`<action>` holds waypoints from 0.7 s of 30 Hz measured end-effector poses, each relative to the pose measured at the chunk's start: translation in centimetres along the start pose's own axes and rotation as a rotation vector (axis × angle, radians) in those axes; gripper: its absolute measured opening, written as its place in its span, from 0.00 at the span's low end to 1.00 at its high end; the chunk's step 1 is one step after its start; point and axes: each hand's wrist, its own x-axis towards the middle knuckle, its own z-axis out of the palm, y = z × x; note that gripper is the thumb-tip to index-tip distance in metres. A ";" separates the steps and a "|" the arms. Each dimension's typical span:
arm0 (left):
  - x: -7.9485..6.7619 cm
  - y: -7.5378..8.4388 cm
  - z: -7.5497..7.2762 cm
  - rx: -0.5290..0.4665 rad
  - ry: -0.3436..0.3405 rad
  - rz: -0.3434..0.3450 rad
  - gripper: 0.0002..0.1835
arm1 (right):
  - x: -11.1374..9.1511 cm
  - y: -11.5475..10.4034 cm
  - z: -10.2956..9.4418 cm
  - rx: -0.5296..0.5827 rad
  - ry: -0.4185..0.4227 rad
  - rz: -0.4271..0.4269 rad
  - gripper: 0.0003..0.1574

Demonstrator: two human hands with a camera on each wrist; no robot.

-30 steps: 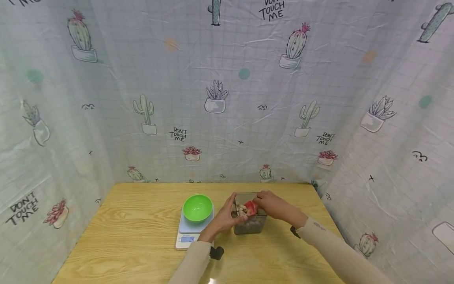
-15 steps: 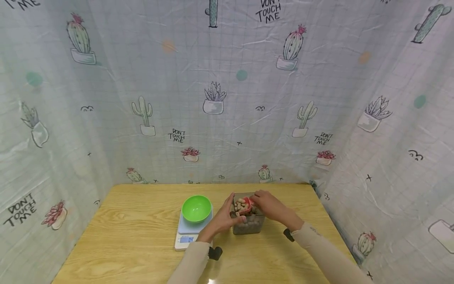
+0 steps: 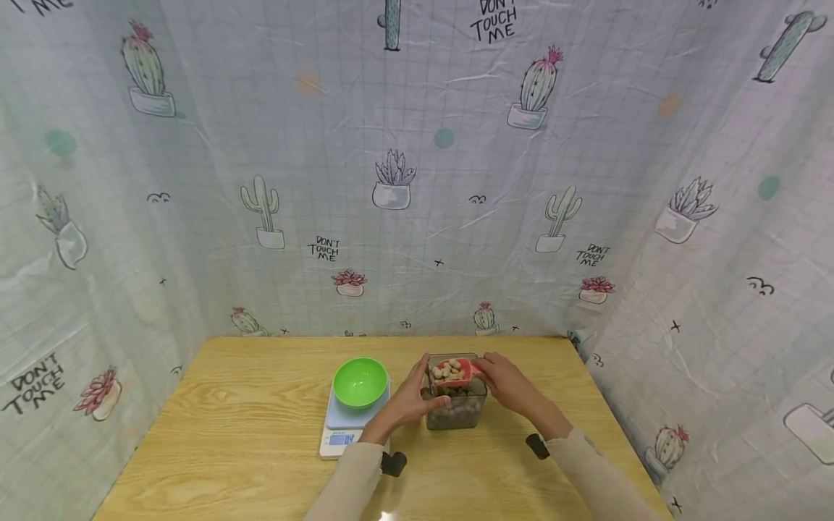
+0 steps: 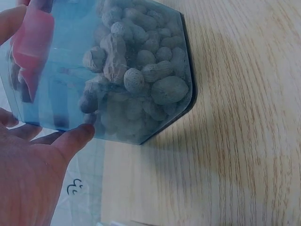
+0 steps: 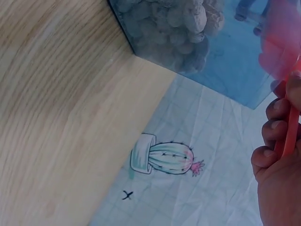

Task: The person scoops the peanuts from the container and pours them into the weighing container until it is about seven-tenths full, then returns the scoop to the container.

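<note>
A clear grey plastic container [image 3: 454,414], partly filled with unshelled peanuts [image 4: 141,70], stands upright on the wooden table. My left hand [image 3: 407,398] grips its left side near the rim, thumb in front and fingers behind. My right hand [image 3: 511,383] holds a red scoop [image 3: 470,369]; in the right wrist view its fingers curl round the scoop's handle [image 5: 291,134]. Several peanuts lie in the scoop, which is level at the container's mouth, its bowl seen through the wall in the left wrist view.
Left of the container a green bowl [image 3: 360,383] sits on a white kitchen scale [image 3: 331,450] with a lit display. The wooden table [image 3: 247,420] ends at a cactus-print curtain [image 3: 417,239] behind and at the sides.
The red scoop has come up from among the peanuts to the container's mouth, loaded and levelled, as my right hand shifted slightly. My left hand keeps its hold on the container.
</note>
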 end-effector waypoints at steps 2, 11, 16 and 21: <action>0.0 0.0 0.1 -0.002 0.001 -0.004 0.55 | -0.2 -0.1 -0.1 0.010 0.005 0.023 0.10; -0.3 1.1 -0.7 0.002 0.085 0.051 0.55 | -0.2 -0.3 -1.4 0.018 -0.001 0.091 0.12; -0.5 1.8 -1.6 0.050 0.111 0.080 0.53 | 0.3 -0.3 -2.2 -0.004 0.004 0.062 0.11; -1.3 2.5 -2.8 0.089 0.129 0.091 0.53 | 1.1 -0.5 -3.1 -0.021 0.011 0.036 0.11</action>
